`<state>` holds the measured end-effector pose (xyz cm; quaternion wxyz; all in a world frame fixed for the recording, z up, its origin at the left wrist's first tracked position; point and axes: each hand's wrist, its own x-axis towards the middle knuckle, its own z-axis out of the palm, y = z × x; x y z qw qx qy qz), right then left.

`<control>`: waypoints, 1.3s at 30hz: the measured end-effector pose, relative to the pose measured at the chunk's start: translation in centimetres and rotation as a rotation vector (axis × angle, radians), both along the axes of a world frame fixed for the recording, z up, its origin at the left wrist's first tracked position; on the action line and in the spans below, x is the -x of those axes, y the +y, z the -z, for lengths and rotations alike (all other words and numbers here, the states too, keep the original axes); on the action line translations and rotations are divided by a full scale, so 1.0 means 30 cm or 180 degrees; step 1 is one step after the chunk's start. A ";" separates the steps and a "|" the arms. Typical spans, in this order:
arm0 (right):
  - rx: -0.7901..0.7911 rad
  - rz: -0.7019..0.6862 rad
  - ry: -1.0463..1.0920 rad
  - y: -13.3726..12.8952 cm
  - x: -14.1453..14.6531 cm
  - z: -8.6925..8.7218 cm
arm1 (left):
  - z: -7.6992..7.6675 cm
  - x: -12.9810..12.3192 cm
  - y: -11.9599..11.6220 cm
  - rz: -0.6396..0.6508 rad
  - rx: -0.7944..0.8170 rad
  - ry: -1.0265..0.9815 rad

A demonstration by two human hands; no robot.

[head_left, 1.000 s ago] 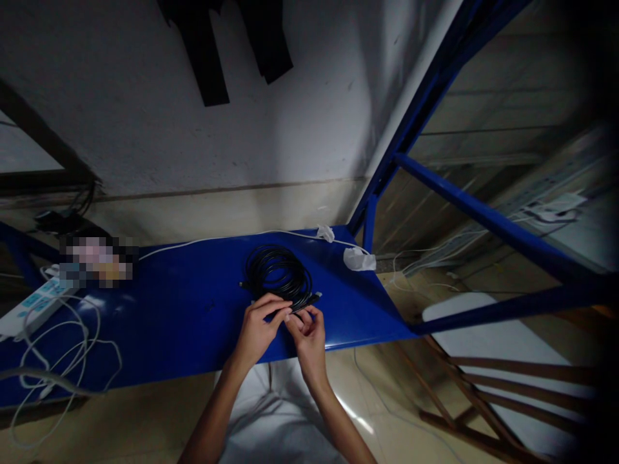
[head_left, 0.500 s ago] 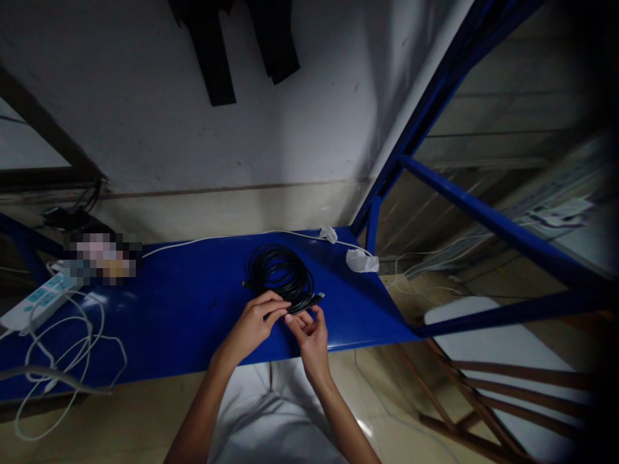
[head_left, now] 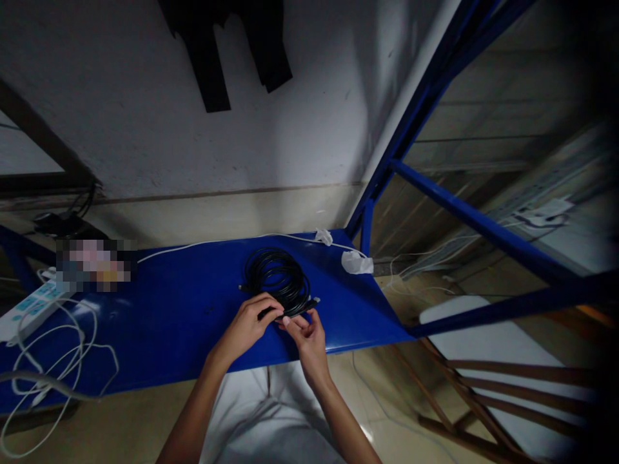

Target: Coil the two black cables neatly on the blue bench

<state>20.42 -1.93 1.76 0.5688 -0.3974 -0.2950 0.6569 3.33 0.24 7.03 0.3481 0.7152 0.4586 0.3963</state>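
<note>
A coiled black cable [head_left: 276, 274] rests on the blue tabletop [head_left: 184, 322], close to its front edge. At the near side of the coil, my left hand [head_left: 252, 317] pinches the cable between thumb and fingers. My right hand [head_left: 305, 332] grips the same near side, its thumb almost meeting the left fingertips. One cable plug [head_left: 313, 303] pokes out past the right fingers, and another end shows at the coil's left side. The fingers partly hide the strands they hold.
At left lie a white power strip [head_left: 33, 309] and loose white cords [head_left: 72, 361]. Crumpled white scraps [head_left: 356, 262] and a thin white wire [head_left: 207, 242] are along the back. Blue frame bars [head_left: 474, 212] and a wooden chair [head_left: 503, 367] stand at right.
The whole view has shifted slightly. Both hands keep their hold at the coil's near side, with only slight finger movement.
</note>
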 end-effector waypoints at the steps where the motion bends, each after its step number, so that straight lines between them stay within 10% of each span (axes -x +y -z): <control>1: 0.0051 -0.0016 -0.0030 0.003 -0.004 -0.004 | 0.007 -0.006 -0.008 -0.0072 -0.0068 -0.0052; 8: 0.0110 -0.0049 -0.0100 0.025 -0.009 -0.023 | 0.028 -0.065 -0.080 -0.0733 -0.0799 0.0495; 15: -0.0252 0.0039 -0.0164 -0.004 0.006 -0.031 | 0.051 -0.118 -0.157 -0.1173 -0.0324 0.0120; 22: -0.0393 0.0110 -0.0285 -0.024 0.014 -0.040 | 0.119 -0.108 -0.184 -0.0984 0.0075 -0.0548; 30: -0.0300 0.0061 -0.0101 -0.018 0.026 -0.029 | 0.075 -0.074 -0.193 -0.0817 -0.0535 0.0155; 36: -0.0220 -0.0006 -0.0060 -0.010 0.022 -0.020 | -0.021 0.042 -0.032 -0.1702 -0.1024 0.0325; 39: -0.0292 -0.0075 -0.0112 -0.002 0.024 -0.022 | -0.024 0.094 0.122 -0.1414 -0.0597 -0.0119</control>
